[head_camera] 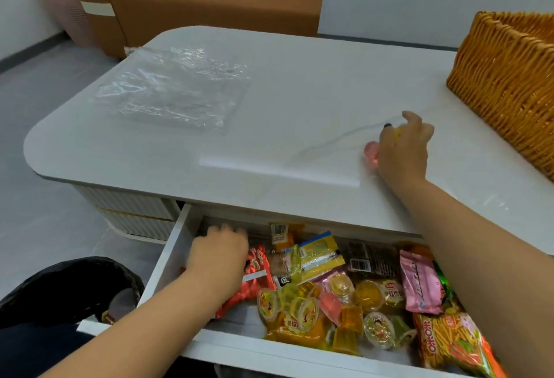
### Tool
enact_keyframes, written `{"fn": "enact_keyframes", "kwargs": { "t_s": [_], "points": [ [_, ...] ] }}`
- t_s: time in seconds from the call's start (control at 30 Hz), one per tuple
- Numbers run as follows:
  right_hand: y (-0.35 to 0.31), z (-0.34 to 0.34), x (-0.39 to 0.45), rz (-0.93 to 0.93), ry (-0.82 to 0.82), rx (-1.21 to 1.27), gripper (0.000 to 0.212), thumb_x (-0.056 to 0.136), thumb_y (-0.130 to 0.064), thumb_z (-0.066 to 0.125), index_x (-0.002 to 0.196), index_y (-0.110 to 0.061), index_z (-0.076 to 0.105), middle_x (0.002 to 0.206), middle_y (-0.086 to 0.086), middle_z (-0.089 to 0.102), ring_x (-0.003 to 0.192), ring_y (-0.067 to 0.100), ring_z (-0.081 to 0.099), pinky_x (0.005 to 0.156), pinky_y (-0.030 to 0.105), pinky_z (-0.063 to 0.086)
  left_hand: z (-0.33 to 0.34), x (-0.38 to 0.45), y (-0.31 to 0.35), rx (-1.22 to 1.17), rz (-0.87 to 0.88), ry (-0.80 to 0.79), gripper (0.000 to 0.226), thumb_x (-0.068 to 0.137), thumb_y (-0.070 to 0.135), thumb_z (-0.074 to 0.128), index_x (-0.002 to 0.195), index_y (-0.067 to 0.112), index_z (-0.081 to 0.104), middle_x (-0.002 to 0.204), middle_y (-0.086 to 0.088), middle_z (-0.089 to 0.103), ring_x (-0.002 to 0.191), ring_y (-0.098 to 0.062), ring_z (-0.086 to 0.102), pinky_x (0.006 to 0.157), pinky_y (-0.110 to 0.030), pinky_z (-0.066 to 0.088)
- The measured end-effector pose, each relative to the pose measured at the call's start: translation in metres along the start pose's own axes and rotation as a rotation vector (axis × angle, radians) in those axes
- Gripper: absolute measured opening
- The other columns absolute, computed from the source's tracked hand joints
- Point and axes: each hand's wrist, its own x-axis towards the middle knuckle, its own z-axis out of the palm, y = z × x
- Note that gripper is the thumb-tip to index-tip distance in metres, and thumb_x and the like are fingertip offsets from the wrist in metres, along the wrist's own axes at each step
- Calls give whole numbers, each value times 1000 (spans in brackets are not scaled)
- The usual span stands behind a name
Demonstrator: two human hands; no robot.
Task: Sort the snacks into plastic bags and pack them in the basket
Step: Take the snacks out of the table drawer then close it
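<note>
Head view: right hand (403,145) curled over pink and yellow jelly cups (371,154) on table (299,101), apparently inside thin clear bag (329,140); grip on cups judged likely, bag edges faint. Left hand (218,253) reached into open drawer (168,257), fingers hidden, grasp cannot be told. Snacks (323,293) heaped in drawer; basket (503,77) at right, spare bag (171,89) far left. Risk: cups rolled out of unheld bag mouth; mixed types grabbed blind.

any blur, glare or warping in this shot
Head view: the right hand is motion-blurred over the jelly cups it holds; a pale glare band lies on the table; the wide lens bends the basket at the edge.
</note>
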Motion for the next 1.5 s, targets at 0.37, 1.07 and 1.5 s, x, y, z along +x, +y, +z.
{"fn": "enact_keyframes", "kwargs": {
  "t_s": [0.37, 1.07, 1.5],
  "points": [
    [10, 7, -1, -98, 31, -42, 60, 98, -58, 29, 142, -18, 37, 142, 7, 27, 118, 32, 50, 78, 33, 38, 22, -17, 48, -396, 410, -521, 63, 93, 54, 53, 144, 45, 18, 157, 0, 11, 139, -32, 30, 112, -48, 34],
    [7, 5, -25, -278, -96, -249, 55, 88, -22, 52, 141, -22, 38, 147, 0, 29, 102, 31, 58, 65, 31, 39, -70, -2, 2, -966, 307, -651, 30, 92, 33, 65, 119, 37, 52, 117, 14, 62, 97, -3, 65, 85, -27, 57],
    [17, -24, -43, -109, -182, 228, 61, 84, -12, 66, 139, -13, 40, 142, 6, 28, 107, 19, 53, 91, 26, 44, -139, 56, 59, -1008, 283, 320, 35, 94, 20, 62, 127, 25, 50, 109, 6, 56, 94, -14, 57, 79, -27, 55]
  ]
}}
